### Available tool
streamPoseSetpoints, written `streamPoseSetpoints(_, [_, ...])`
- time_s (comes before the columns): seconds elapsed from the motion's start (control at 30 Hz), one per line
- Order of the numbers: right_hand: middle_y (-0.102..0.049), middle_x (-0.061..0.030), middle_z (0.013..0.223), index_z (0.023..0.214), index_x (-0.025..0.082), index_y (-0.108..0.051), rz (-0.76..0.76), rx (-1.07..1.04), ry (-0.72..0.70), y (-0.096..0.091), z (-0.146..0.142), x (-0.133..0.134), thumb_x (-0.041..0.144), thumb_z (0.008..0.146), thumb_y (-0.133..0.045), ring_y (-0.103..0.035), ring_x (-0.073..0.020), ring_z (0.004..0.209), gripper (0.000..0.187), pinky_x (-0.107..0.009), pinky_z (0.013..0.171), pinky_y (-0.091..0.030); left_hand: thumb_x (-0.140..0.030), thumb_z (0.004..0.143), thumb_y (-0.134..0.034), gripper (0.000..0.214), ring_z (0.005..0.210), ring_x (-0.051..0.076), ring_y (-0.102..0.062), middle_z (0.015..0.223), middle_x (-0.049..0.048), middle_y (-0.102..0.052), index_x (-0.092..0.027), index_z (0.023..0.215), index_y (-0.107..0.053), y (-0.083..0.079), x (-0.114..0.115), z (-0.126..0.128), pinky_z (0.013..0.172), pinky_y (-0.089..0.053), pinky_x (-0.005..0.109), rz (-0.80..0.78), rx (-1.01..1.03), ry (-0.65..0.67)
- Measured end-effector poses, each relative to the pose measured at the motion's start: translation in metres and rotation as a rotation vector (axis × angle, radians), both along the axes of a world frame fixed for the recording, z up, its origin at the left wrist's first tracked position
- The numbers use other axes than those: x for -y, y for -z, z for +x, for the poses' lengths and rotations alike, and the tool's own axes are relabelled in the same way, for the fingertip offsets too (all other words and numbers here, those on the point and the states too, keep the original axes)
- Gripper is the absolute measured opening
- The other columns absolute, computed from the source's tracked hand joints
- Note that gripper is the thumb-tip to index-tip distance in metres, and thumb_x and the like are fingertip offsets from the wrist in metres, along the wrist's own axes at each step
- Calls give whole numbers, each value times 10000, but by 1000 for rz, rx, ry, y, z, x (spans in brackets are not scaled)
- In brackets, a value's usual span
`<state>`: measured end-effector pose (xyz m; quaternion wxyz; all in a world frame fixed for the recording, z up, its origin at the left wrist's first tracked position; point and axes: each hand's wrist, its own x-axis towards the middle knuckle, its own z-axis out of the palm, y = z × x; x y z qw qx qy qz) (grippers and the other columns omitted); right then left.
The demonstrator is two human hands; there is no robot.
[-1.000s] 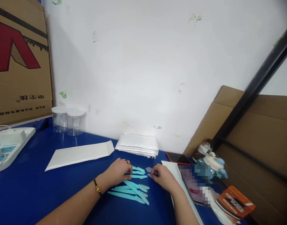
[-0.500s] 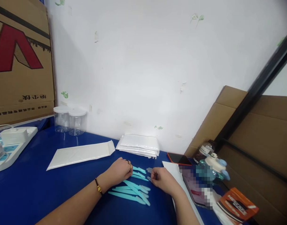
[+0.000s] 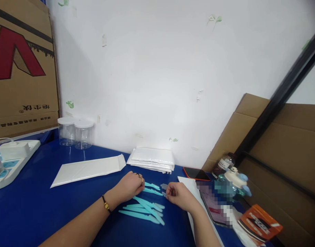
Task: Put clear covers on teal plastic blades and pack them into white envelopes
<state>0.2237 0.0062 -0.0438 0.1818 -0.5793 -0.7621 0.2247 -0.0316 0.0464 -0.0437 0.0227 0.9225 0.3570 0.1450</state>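
Observation:
My left hand (image 3: 131, 186) is closed over the handle ends of teal eyebrow razors (image 3: 152, 191), whose blade ends stick out to the right from under my fingers. Opposite them, my right hand (image 3: 180, 196) has thumb and fingertips pinched at a clear plastic cap (image 3: 164, 194). Another clear piece (image 3: 163, 186) shows just beyond those fingertips. Closer to me, several more teal eyebrow razors (image 3: 139, 215) lie in a loose, crossing pile on the blue table, with pale caps on their right ends.
Behind my hands is a stack of white padded envelopes (image 3: 152, 159); a single envelope (image 3: 89, 169) lies left of it. Two clear jars (image 3: 83, 135) and a power strip (image 3: 23, 164) stand left. Phones (image 3: 195, 174), a teal bottle (image 3: 233, 183) and an orange packet (image 3: 260, 223) sit right.
My left hand has shifted slightly left, and the razors by it lie a little differently. My right hand stays pinched in nearly the same place. The camera view has moved slightly.

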Motion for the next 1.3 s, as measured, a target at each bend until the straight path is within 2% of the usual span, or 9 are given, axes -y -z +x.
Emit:
streamPoseSetpoints(0.27, [-563,17,598,710,161,-592,-9,-34,13,-3,0,0,116,676,-589,-472,-93,529,57,-176,483,-324,-221,865,-456,185,701,137,-561,761,5,-625,-182,748,-594,2,-1,-1,678,-303,282,-6,13,4])
streamPoseSetpoints(0.57, [-557,28,598,728,165,-603,-36,-108,-56,-4,-17,5,160,691,-577,-462,-86,534,46,-172,480,-320,-222,856,-486,155,722,136,-567,778,-10,-630,-191,754,-599,-2,4,2,676,-298,278,-51,15,22])
streamPoseSetpoints(0.77, [-555,23,597,705,170,-591,44,-21,11,-7,-6,3,134,691,-574,-464,-91,531,41,-174,476,-303,-233,869,-461,179,721,136,-569,796,2,-638,-190,772,-606,-2,1,0,683,-305,276,-56,17,24])
streamPoseSetpoints(1.03, [-586,16,613,726,174,-615,-5,-22,-11,-4,-5,3,150,687,-583,-504,-101,546,56,-177,492,-328,-251,881,-442,201,724,135,-565,782,0,-627,-192,773,-601,-1,0,-1,691,-309,274,-63,39,39])
streamPoseSetpoints(1.3, [-564,14,598,717,166,-602,3,-48,4,-4,4,1,145,697,-587,-478,-92,527,33,-172,472,-315,-236,877,-425,213,717,131,-566,788,3,-630,-190,770,-603,-6,1,-3,683,-313,276,-71,35,16])
